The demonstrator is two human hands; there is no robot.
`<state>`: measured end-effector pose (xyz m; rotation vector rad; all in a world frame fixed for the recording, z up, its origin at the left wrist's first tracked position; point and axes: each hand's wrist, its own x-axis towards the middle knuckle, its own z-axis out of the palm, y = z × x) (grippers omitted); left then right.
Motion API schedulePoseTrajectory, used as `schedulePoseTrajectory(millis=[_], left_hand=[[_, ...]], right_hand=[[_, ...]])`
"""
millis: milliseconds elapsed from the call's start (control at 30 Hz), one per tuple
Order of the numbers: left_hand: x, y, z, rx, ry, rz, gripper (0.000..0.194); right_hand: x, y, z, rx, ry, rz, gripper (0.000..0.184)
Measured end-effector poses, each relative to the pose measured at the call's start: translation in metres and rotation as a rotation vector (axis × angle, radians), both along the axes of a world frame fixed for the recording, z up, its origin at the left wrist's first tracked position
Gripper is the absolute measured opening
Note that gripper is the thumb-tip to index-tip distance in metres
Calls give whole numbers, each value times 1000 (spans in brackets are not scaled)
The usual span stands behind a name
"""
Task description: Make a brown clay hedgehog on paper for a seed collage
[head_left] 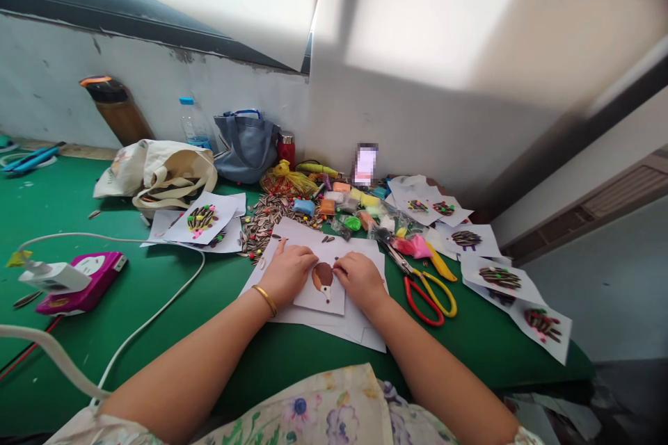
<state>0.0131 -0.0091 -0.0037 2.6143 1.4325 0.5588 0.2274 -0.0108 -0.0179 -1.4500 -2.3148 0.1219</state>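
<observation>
Brown clay hedgehog [322,276] partly hidden behind hands [360,281]

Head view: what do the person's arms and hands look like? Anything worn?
The left forearm and right forearm are bare. The left hand has a thin gold bangle at the wrist; the right hand has no bangle. The top is pale, with a blue, purple and green floral print.

Can't read a thing here, honestly. The phone [366,164] past the right hand [360,282] is pixelated out, and the water bottle [192,124] and pink case [83,283] off past the left hand [287,272] show nothing legible.
</observation>
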Motion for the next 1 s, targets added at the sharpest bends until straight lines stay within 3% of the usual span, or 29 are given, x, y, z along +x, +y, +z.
schedulePoseTrajectory(millis=[467, 1000], left_hand=[[0, -1, 2, -2, -8, -6, 28], [2, -3, 0, -21, -14, 12, 29]], right_hand=[[15, -3, -1, -68, 304, 36, 27], [17, -12, 0, 98, 152, 101, 28]])
